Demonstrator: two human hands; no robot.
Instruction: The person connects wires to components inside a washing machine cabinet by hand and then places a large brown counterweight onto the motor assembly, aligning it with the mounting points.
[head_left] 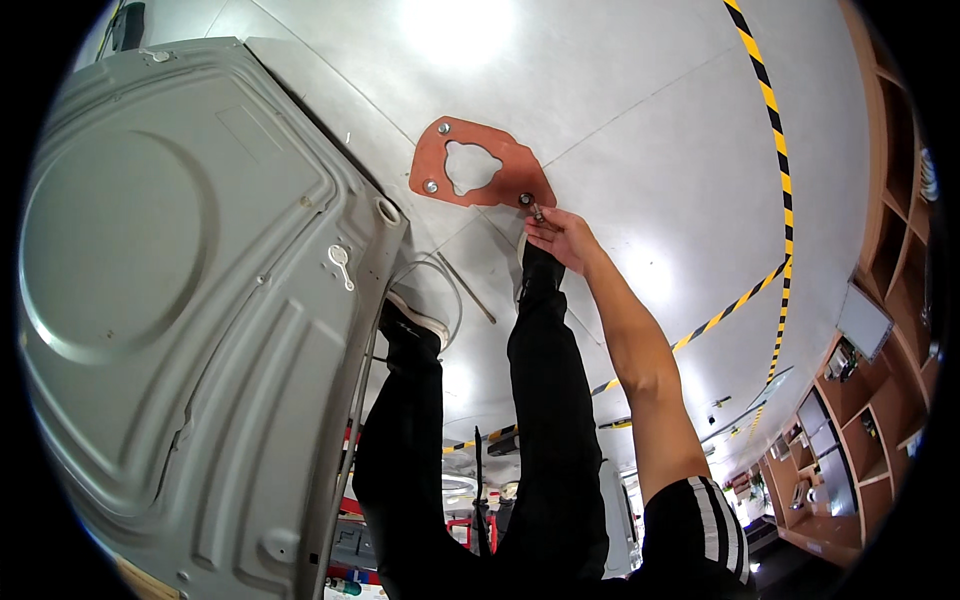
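My right hand reaches down past my knee with its fingers pinched on a small metal bolt. The bolt is beside the lower right corner of a flat orange plate that lies on the floor. In that corner a dark round fastener shows, right next to my fingertips. Two more silver fasteners sit in the plate, one at its upper left and one at its lower left. A large irregular opening passes through the plate's middle. My left hand is out of view.
A large grey sheet-metal panel stands along my left side. Near my feet lie a thin rod and a curved cable. Yellow-and-black tape marks the grey floor on the right. Beyond it stand wooden shelves.
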